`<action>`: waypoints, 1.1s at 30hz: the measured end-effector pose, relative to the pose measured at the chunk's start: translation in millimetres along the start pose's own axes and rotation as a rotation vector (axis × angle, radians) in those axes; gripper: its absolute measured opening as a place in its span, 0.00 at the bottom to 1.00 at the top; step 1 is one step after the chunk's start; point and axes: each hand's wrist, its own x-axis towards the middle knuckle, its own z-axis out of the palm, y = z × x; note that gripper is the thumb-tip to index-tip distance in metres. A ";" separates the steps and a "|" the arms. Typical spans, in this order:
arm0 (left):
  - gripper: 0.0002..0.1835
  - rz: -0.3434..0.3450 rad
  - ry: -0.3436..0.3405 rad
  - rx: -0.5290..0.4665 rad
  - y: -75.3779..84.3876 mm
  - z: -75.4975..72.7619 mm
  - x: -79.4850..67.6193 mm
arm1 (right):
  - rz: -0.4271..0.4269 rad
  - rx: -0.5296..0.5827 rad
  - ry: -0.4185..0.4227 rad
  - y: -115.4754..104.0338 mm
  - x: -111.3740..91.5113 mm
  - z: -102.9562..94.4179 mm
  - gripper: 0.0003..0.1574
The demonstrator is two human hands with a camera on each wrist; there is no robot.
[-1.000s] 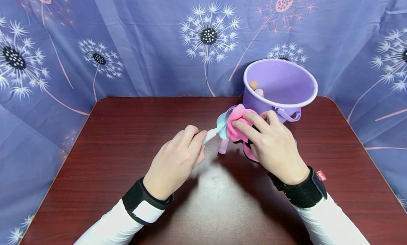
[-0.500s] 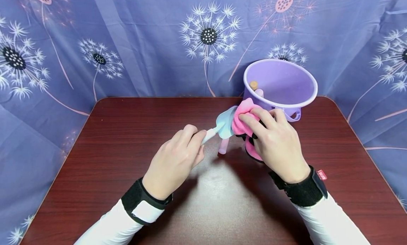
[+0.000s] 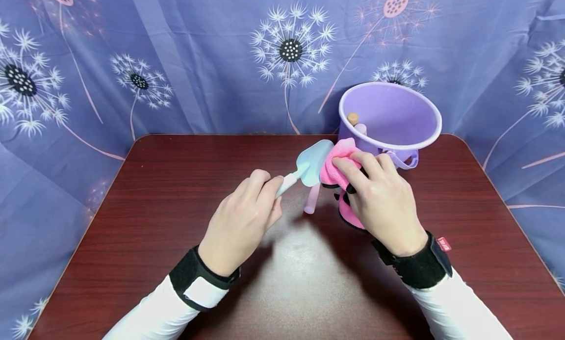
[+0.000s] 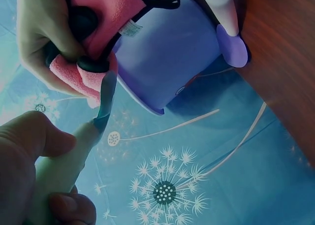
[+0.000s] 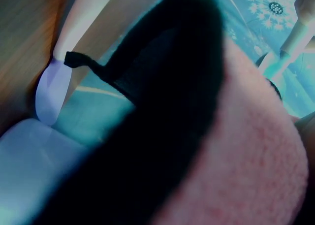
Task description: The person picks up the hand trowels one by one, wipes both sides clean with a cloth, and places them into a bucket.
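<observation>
My left hand (image 3: 243, 217) grips the pale handle of a small hand trowel (image 3: 312, 162) with a light blue blade. The blade's far edge meets a pink fleecy cloth (image 3: 339, 164) with black trim, bunched in the fingers of my right hand (image 3: 385, 202). Part of the cloth hangs below that hand. In the left wrist view, the trowel's blade (image 4: 107, 99) stands edge-on against the cloth, and a black loop (image 4: 167, 2) and a white label show on the fabric. Up close in the right wrist view, the cloth (image 5: 241, 151) covers much of the scene.
A purple bucket (image 3: 397, 117) stands at the back right, with a tan handle end (image 3: 352, 118) and a pink one (image 3: 361, 129) inside. On the table, a second tool with a pink handle (image 3: 312, 200) and purple blade (image 4: 234, 50) lies beside the bucket. A patterned curtain hangs behind.
The cloth has shifted up and slightly right with my right hand, baring more of the blade. The trowel has risen a little. The bucket and the second tool stay put.
</observation>
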 end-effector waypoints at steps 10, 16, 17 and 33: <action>0.16 -0.073 0.014 -0.059 -2.7 3.4 -0.9 | -0.032 0.059 -0.082 -17.0 -2.7 3.8 0.34; 0.15 -0.118 0.022 -0.092 -7.6 6.8 -1.1 | -0.074 0.133 -0.049 -24.1 -2.9 7.1 0.38; 0.15 -0.127 0.024 -0.103 -8.7 7.2 -1.1 | -0.083 0.146 -0.045 -24.7 -2.9 7.4 0.38; 0.10 -0.266 0.045 -0.157 -26.8 10.9 -0.8 | -0.136 0.210 -0.067 -25.1 -0.9 4.2 0.36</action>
